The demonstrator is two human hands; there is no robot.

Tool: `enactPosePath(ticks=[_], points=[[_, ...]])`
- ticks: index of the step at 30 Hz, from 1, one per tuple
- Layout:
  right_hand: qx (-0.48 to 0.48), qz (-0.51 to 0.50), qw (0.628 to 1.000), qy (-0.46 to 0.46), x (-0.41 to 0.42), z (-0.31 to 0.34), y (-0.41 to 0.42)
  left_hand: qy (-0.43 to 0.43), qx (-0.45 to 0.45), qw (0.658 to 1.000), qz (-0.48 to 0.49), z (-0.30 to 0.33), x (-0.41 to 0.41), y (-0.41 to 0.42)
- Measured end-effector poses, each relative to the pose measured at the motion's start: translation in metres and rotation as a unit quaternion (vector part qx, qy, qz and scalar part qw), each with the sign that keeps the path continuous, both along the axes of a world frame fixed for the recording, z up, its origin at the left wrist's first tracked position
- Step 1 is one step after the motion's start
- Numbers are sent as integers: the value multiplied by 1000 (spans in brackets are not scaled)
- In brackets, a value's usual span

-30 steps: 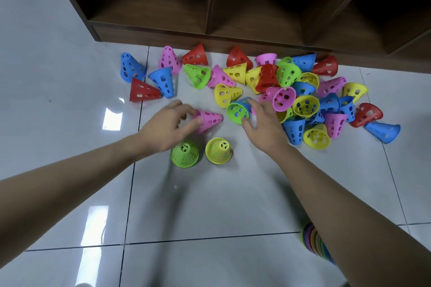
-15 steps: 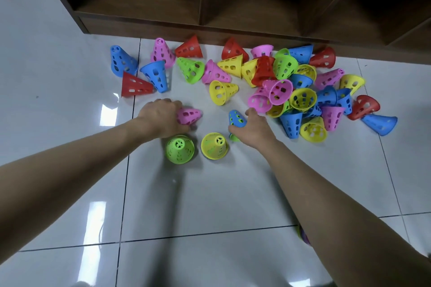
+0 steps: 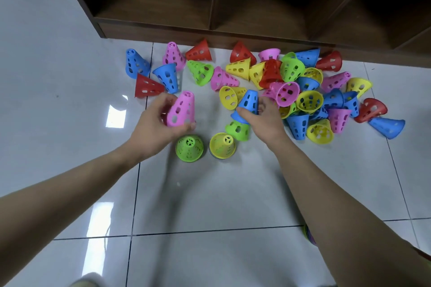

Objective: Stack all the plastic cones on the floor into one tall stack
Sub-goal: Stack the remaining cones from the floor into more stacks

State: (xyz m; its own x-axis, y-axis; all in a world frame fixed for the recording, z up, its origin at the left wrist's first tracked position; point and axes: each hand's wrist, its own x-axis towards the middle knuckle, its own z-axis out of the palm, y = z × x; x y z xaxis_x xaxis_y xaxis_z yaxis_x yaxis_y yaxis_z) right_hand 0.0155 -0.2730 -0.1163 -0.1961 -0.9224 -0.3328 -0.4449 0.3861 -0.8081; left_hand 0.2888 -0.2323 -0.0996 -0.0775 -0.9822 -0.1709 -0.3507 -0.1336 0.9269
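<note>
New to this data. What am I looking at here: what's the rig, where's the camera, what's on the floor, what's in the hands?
There is no robot: a person works with two bare hands. The single picture comes from a wide-angle camera worn on the person's head, looking forward and down, so both forearms reach in from the bottom edge.

The tiled floor in front of a dark wooden shelf unit holds a scatter of perforated plastic cones in red, blue, yellow, green and pink, most lying on their sides. Two stand upright near the hands: a green cone and a yellow cone.

The left hand holds a pink cone. The right hand holds a blue cone, with another green cone just below it.
</note>
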Motion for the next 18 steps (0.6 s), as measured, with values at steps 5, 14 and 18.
enactPosePath(ticks=[5,14,18], points=[[-60,-16,996,-62,2,9,15,-8,-41,998,-55,3,-7,33],[-184,-3,981,-60,16,37,47,-80,-35,994,-72,-13,-10,43],[-150,50,987,-39,24,23,67,-157,-17,983,-95,-32,-4,39]])
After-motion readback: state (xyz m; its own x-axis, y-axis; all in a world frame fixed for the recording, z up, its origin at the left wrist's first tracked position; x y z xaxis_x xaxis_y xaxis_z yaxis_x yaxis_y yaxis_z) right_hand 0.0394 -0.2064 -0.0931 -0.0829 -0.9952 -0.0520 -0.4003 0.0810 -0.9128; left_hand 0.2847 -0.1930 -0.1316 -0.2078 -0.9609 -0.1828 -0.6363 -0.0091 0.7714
